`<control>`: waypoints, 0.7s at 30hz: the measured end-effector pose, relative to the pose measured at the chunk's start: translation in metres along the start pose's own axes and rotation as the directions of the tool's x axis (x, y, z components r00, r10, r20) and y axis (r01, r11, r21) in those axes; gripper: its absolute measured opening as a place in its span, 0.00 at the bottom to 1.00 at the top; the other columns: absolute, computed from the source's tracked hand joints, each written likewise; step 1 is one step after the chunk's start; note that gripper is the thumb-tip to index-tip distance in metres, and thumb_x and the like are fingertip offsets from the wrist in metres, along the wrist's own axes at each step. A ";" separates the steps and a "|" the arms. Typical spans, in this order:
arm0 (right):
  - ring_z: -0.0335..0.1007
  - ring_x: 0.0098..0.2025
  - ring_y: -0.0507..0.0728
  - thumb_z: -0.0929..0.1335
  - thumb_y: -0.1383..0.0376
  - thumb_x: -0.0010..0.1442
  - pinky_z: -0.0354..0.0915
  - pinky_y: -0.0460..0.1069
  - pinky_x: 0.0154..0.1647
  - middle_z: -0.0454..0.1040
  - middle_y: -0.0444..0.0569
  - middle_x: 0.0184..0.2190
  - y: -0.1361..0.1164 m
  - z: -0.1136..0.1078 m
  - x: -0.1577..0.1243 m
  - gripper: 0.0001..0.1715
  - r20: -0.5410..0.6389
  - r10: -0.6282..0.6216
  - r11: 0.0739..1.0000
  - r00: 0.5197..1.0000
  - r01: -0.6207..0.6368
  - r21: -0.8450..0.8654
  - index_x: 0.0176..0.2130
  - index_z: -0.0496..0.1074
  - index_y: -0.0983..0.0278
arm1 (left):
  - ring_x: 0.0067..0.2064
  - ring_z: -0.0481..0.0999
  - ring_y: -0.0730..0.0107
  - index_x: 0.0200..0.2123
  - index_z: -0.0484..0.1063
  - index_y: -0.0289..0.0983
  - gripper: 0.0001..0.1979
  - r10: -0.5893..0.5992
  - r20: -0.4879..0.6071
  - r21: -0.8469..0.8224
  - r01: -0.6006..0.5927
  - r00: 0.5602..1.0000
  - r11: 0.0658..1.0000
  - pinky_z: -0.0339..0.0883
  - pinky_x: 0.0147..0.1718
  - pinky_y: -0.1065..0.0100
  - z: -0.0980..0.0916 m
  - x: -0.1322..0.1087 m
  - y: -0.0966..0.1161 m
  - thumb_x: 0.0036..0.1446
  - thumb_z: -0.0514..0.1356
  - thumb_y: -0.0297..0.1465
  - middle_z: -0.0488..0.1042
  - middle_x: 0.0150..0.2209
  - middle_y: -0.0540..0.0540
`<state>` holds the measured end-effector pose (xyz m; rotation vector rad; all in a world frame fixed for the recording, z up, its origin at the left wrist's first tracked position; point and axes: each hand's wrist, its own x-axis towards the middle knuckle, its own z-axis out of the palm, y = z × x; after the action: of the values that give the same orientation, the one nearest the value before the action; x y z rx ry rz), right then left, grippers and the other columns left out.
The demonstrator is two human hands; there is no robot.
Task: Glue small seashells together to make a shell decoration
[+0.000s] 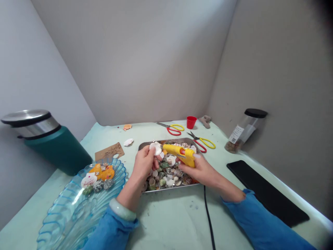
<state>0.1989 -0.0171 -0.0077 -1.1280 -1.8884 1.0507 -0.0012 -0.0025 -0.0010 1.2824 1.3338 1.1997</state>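
Note:
My left hand point(144, 163) is closed in a pinch on a white shell point(156, 149), held over a metal tray point(169, 189) full of small shells. My right hand point(201, 170) grips a yellow glue gun point(180, 153), its nozzle pointing left at the white shell. The gun's black cord point(208, 215) runs toward me across the table. Both sleeves are blue, and a pale bangle sits on my left wrist.
A blue glass shell-shaped dish point(78, 205) with orange pieces and shells stands at the front left. A teal bin point(49, 142) stands at the left. Two scissors point(174, 129) point(204, 142), a red cup point(191, 122), a jar point(244, 131), a black slab point(265, 191) and cardboard point(109, 151) lie around.

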 end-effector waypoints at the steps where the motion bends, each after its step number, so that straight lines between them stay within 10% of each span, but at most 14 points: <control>1: 0.65 0.31 0.54 0.66 0.60 0.55 0.63 0.48 0.32 0.70 0.45 0.31 0.000 0.000 0.000 0.13 -0.003 0.005 1.000 1.000 -0.005 0.011 0.41 0.69 0.64 | 0.13 0.63 0.81 0.28 0.64 0.34 0.12 -0.001 0.008 0.004 0.001 1.000 1.000 0.54 0.12 0.78 0.000 0.000 0.000 0.55 0.52 0.38 0.71 0.19 0.52; 21: 0.69 0.40 0.57 0.66 0.60 0.55 0.65 0.49 0.41 0.73 0.49 0.38 -0.006 0.000 -0.001 0.16 -0.026 -0.025 0.999 0.999 0.025 0.025 0.42 0.70 0.66 | 0.13 0.63 0.79 0.27 0.64 0.37 0.16 0.034 0.112 0.158 -0.051 0.993 0.986 0.55 0.12 0.76 0.000 -0.001 -0.004 0.56 0.51 0.44 0.72 0.20 0.52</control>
<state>0.1972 -0.0199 -0.0028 -1.0962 -1.8596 1.0383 -0.0020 -0.0034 -0.0052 1.4765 1.3503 1.0518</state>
